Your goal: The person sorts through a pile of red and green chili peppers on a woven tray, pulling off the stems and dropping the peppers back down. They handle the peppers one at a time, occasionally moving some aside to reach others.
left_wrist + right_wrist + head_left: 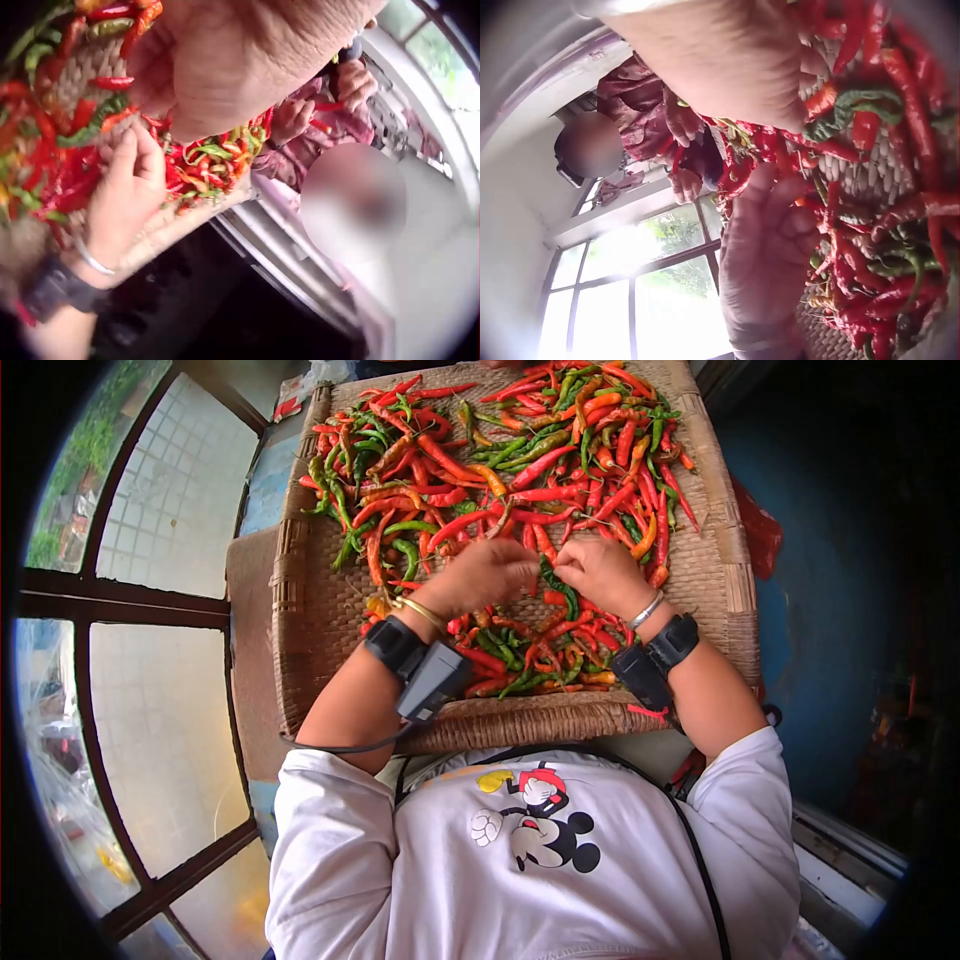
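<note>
In the head view, my right hand [603, 575] pinches a dark green, wrinkled chili pepper [568, 600] at its upper end, over the woven tray. The same green chili [866, 105] shows at that hand's fingertips in the right wrist view. My left hand [485, 575] hovers just to the left, its fingertips pointing toward the right hand. In the right wrist view the left hand [769, 247] has loosely bent fingers with no chili visible between them. Red, orange and green chilies [450, 460] lie heaped beyond both hands.
A smaller pile of mixed chilies [550, 650] lies near the front rim of the woven tray [740, 560]. Windows [165, 700] stand on the left. Another person's hand [356, 82] is across the tray, near red chilies in the left wrist view.
</note>
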`<state>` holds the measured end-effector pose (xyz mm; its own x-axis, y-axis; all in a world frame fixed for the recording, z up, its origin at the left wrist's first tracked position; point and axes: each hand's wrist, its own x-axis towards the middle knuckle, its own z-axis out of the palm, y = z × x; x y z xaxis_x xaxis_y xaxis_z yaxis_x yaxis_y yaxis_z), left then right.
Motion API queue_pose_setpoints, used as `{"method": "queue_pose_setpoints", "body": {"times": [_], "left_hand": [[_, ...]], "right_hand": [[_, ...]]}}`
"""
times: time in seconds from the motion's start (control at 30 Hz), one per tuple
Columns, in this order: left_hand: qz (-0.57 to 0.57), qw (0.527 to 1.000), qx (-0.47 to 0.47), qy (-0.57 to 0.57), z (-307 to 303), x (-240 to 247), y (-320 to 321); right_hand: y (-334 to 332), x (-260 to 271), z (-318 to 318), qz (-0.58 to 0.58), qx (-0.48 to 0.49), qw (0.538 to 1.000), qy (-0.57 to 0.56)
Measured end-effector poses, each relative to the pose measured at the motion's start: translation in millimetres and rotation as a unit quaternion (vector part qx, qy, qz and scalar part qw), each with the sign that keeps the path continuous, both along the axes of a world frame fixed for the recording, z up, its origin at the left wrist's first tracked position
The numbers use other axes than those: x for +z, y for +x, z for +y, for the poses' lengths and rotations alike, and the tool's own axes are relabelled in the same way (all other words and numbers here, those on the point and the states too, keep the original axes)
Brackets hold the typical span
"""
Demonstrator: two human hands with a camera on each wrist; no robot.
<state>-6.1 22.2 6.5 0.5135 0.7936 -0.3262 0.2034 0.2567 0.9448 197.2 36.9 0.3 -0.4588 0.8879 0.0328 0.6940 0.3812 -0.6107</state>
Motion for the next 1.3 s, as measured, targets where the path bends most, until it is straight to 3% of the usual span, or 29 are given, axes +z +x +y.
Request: {"method": "queue_pose_setpoints", "body": {"times": [0.07,0.1,0.17,0.23,0.27,0.33,0.37,0.43,0.47,0.63,0.87,1.03,1.13,1.3], "left_hand": [[0.066,0.997,-0.031,0.034,-6,-5,2],[0.130,0.987,-0.062,0.067,-7,-5,4],[0.147,0.985,-0.066,0.070,-7,-5,4],[0.193,0.959,-0.051,0.202,-8,-3,1],[0.193,0.959,-0.052,0.202,-7,-5,0],[0.264,0.915,-0.016,0.305,-1,-9,-1],[0.265,0.915,-0.017,0.305,0,-9,-1],[0.275,0.871,0.021,0.406,1,-8,-1],[0.275,0.871,0.021,0.406,2,-10,-1],[0.384,0.748,-0.027,0.541,5,-23,-3],[0.447,0.730,-0.114,0.504,9,-13,-5],[0.383,0.686,-0.120,0.607,12,-21,-11],[0.379,0.704,-0.090,0.594,10,-21,-9],[0.401,0.717,-0.119,0.558,11,-14,-10]], "right_hand": [[-3,2,-4,-0.107,0.045,0.993,0.013],[-4,2,-5,-0.107,0.045,0.993,0.013],[-6,4,-6,-0.152,0.048,0.987,0.025],[-5,1,-7,-0.159,0.047,0.986,0.035],[-5,0,-7,-0.165,0.046,0.984,0.046],[-5,0,-8,-0.152,0.044,0.986,0.055],[-5,0,-9,-0.140,0.043,0.987,0.063],[-5,0,-9,-0.144,0.044,0.987,0.049],[-5,0,-8,-0.149,0.046,0.987,0.036],[-5,-4,-8,-0.137,0.048,0.989,0.039],[-7,1,-7,-0.149,0.058,0.987,-0.002],[-6,-5,-8,-0.122,0.062,0.991,0.002],[-5,-6,-7,-0.108,0.063,0.992,-0.012],[-5,-7,-7,-0.110,0.059,0.992,-0.010]]}}
